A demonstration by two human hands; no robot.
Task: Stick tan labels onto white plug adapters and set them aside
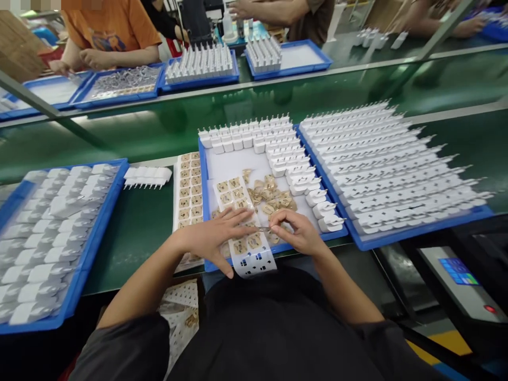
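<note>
Left hand [212,235] spreads wide over the sticker sheet [252,256] beneath it; right hand [300,233], just beside, is pinched, on what I cannot tell; the sheet looks light and bendy, likely best held by its edge

Flat green counter: smooth, faint sheen [138,222]. Rectangular blue tray, near middle of counter's front edge: plastic, low gloss [203,196]; white flat liner inside looks smooth, matt [238,163]. Small white block-shaped adapters along tray's far and right edges: smooth plastic, pins metallic [278,153]. Long white strip bearing tan squares, over tray's near edge: glossy, film-like [248,246]. Loose tan curled pieces beside strip: shiny, crinkled [273,197]. Black short-sleeved shirt: matt cloth [286,328].
</note>
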